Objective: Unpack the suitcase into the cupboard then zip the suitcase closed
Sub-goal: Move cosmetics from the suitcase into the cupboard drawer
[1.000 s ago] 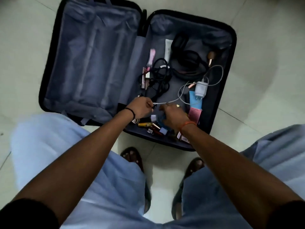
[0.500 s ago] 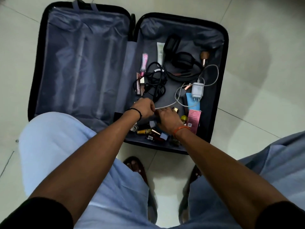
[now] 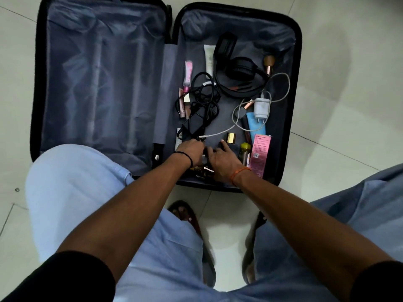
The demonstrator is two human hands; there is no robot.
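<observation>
Both hands now deeper toward the near edge of the case than half a second ago, drawn closer together, knuckles almost meeting. Left hand (image 3: pixel 192 151), black band at the wrist, curled over small items; whether anything is actually gripped cannot be told, fingertips being buried. Right hand (image 3: pixel 222 162), orange thread at the wrist, fingers bent down among the same clutter, grasp likewise unreadable. Just under and between them, a heap of small gold and dark cosmetic tubes (image 3: pixel 201 170), mostly covered by the palms. Just beyond the right hand, a square gold cap (image 3: pixel 231 137); right of it a pink rectangular carton (image 3: pixel 260 153). Farther out, a white plug charger with pale cable (image 3: pixel 261 109), a black tangled cord with power brick (image 3: pixel 202 105), black over-ear headphones (image 3: pixel 238 68). All inside the right half of the open black hard-shell suitcase with grey lining (image 3: pixel 296 83) lying flat on pale floor tiles (image 3: pixel 349 94); left half bare lining, top edge cut off by the frame.
</observation>
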